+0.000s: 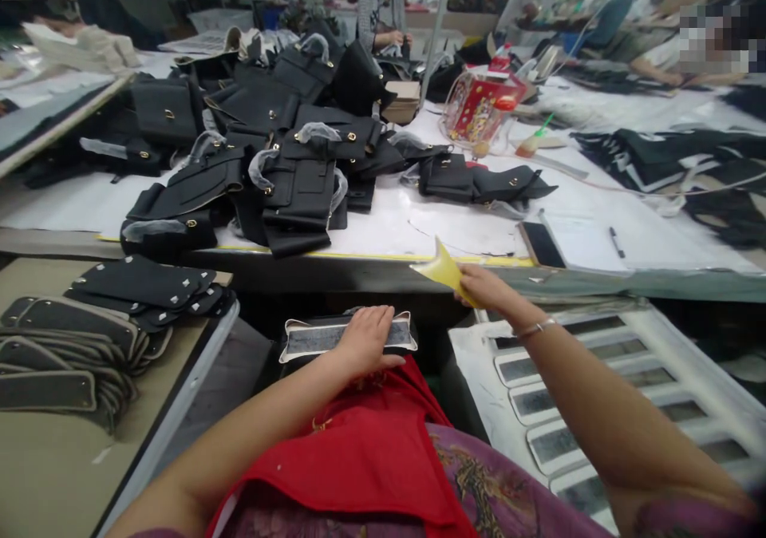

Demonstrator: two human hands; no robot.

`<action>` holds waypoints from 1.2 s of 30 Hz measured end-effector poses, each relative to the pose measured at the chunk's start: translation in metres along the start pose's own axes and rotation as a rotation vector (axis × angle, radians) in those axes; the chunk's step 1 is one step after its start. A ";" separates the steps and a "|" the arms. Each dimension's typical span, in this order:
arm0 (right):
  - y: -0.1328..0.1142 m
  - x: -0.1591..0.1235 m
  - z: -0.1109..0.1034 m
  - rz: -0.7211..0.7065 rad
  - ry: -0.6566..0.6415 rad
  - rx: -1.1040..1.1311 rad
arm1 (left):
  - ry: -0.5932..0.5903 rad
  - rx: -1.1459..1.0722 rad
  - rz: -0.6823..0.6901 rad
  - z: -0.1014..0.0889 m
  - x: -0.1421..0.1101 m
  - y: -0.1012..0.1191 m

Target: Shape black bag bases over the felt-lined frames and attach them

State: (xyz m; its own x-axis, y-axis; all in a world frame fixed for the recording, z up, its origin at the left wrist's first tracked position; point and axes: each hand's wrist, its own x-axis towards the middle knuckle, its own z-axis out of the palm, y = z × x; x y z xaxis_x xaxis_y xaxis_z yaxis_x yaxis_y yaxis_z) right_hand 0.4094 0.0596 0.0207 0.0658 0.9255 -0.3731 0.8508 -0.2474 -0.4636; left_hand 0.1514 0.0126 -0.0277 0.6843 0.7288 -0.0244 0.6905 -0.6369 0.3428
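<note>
My left hand (365,338) lies flat, fingers stretched, on a dark panel with a pale border (311,338) that rests just above my red apron (371,442). My right hand (482,285), with a bracelet at the wrist, pinches a yellow sheet (440,269) and holds it out over the table's front edge. To the right of that hand stands a white rack (604,394) whose slots hold several similar dark panels.
Black bag parts (287,171) are piled on the white table, with a phone (542,243) and a pen (616,241) near its front edge. A stack of black flaps (89,322) lies on the left bench. Other people work at the far tables.
</note>
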 end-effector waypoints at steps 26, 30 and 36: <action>-0.019 -0.014 0.077 -0.282 0.044 -0.468 | -0.693 -1.346 -0.357 -0.001 0.072 -0.039; -0.021 -0.007 0.072 -0.327 0.036 -0.511 | -0.672 -1.460 -0.489 0.003 0.075 -0.044; -0.024 -0.002 0.070 -0.413 0.000 -0.578 | -0.611 -1.444 -0.512 0.005 0.075 -0.048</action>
State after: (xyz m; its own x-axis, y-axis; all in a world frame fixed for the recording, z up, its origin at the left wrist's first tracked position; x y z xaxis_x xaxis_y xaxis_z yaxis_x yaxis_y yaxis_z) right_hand 0.3518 0.0436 -0.0238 -0.3220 0.9108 -0.2584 0.9465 0.3157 -0.0666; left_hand 0.1708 0.0968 -0.0506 0.6949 0.3530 -0.6265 0.3235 0.6246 0.7108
